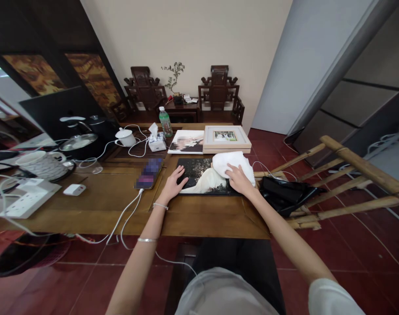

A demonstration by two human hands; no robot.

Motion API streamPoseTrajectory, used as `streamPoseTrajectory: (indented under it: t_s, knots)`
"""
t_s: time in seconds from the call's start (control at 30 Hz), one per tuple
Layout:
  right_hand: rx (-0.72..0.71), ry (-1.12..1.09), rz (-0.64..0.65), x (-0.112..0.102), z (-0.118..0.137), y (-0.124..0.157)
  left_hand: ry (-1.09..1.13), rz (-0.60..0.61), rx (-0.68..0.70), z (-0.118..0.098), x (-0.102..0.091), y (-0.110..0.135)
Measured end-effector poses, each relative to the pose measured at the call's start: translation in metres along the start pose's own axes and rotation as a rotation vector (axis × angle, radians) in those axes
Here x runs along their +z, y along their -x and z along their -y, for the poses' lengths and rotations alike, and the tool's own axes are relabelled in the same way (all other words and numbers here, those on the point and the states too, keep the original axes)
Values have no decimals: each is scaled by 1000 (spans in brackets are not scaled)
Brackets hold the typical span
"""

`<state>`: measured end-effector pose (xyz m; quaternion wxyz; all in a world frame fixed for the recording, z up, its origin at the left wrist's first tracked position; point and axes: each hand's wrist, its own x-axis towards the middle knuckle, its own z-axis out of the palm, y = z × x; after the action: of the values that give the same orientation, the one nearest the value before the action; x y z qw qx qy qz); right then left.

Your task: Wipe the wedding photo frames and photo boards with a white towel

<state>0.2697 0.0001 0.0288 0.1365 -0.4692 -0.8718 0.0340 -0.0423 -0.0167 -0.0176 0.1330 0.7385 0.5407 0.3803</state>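
- Plainly, the main risk lies with the print (195, 169). It lies flat on the table (199, 216) with its near edge close to the table's front. A hard push from either hand could slide it toward the person, or sideways.
- A sideways slide to the left would carry it into the phone (150, 173), which lies just beside it with a cable (129, 212) plugged in. That cable hangs over the table's front, so a knock or a snag from the left forearm could drag the phone off.
- Grit under the cloth (230, 161) might scratch the print's glossy face if the hand bears down.
- Beyond the print sits a frame (226, 138), close enough for a long forward stroke to bump it.
- The left hand (177, 178) is open, palm down. Its fingers are spread on the print's left edge, and the arm is nearly straight.
- The right hand (239, 179) lies palm down on the cloth, with its fingers laid over the cloth rather than closed round it. The arm reaches in from the right with the elbow slightly bent.
- The cloth is bunched on the print's far right corner. It partly overhangs that corner and lies near a black bag (284, 192).
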Motion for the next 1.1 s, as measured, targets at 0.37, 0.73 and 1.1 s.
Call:
streamPoseTrajectory:
  t_s: [0.37,0.73,1.1]
  knots:
    - [-185,-118,34,-13,43,90,32,-12,-8,0,-1,-1]
    - [52,-45,5,-10,-5,-1,15,3,-18,1,-2,-2]
    - [51,-74,-34,-2,-1,7,27,-24,-26,-4,-4,-2]
